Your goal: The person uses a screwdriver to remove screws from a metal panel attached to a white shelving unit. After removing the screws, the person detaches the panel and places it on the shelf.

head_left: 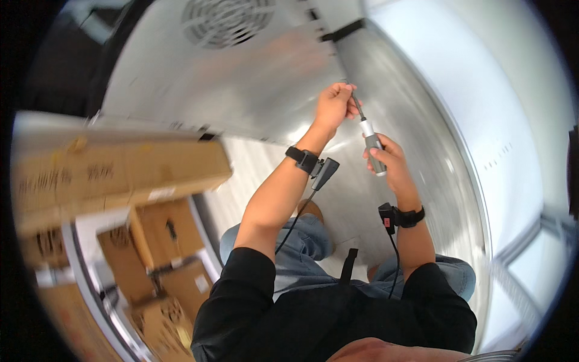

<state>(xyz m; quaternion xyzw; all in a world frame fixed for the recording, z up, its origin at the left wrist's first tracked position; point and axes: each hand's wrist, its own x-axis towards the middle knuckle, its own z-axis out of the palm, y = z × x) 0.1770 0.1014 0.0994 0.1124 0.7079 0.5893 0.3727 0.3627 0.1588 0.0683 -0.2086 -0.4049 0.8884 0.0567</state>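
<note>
The head view shows a screwdriver (376, 158) held in the air over the right edge of a grey metal panel (163, 84), near that panel's lower right corner. The right hand (392, 160) is clamped on the grey handle, thumb along its side and fingers wrapped around; the white collar (367, 127) and the dark shaft (358, 105) extend beyond this grip, slanting up and slightly left. The left hand (333, 108) has thumb and forefinger brought together at the shaft's far end; whether they pinch the shaft or something small at its tip, I cannot tell. Whether the tip touches the panel's edge is also unclear. A round vent (229, 21) lies by the panel's upper edge.
</note>
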